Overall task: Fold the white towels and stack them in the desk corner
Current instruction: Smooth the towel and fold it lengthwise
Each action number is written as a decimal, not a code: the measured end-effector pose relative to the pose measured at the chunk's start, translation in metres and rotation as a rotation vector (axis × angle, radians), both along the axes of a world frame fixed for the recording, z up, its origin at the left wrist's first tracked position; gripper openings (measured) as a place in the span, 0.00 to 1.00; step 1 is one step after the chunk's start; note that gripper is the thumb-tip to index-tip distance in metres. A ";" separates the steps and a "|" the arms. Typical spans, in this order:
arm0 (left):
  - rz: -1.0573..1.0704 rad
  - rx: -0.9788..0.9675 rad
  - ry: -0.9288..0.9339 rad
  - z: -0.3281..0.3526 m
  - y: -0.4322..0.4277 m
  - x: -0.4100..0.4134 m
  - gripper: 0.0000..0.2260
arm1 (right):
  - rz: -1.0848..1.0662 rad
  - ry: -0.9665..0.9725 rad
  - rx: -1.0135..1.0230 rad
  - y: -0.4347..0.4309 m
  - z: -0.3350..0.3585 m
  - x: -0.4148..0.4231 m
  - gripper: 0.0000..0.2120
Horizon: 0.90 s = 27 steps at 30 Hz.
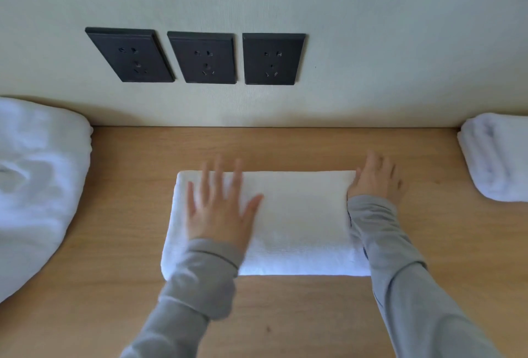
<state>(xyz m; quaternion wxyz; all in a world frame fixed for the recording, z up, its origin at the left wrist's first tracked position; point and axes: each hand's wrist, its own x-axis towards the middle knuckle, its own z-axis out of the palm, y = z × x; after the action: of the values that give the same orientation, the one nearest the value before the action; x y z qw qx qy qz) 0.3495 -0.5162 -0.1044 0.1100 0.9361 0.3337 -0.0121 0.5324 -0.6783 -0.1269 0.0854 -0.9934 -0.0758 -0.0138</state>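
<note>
Grey sleeves (200, 286) are reaching across the desk (128, 186) to the folded white towel (297, 220) lying mid-desk. The left hand (220, 209), blurred, is pressing it flat and splayed. The right hand (377, 177) is apparently lying flat, unclenched, at its right end. I judge smoothing is finishing; next comes lifting it onto the corner stack (497, 157).

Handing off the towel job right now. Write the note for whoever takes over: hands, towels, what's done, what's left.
Left hand: open, pressed flat on the folded towel in the middle of the desk.
Right hand: open, at that towel's far right end; thumb hidden.
Folded stack sits against the wall at the right; a loose white pile lies at the left.
Done: some towels stacked, this one folded at least once.
Left: probably finish this fold, add it to the stack, then work through the pile.
</note>
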 end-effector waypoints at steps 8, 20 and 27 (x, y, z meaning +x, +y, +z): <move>-0.201 0.024 0.101 -0.041 -0.030 0.001 0.30 | 0.664 0.150 -0.135 0.018 -0.008 -0.089 0.29; -0.121 0.029 0.046 -0.043 0.034 -0.050 0.30 | 0.543 0.118 -0.182 -0.037 -0.023 -0.062 0.32; -0.132 -0.170 -0.080 -0.047 0.043 -0.048 0.32 | 0.549 0.084 -0.090 -0.037 -0.023 -0.059 0.36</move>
<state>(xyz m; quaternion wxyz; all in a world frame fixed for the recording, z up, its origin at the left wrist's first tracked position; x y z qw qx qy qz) 0.3016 -0.4729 -0.1518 0.2010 0.9432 0.2643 -0.0102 0.4730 -0.7157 -0.1500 0.0447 -0.9382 -0.3390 0.0543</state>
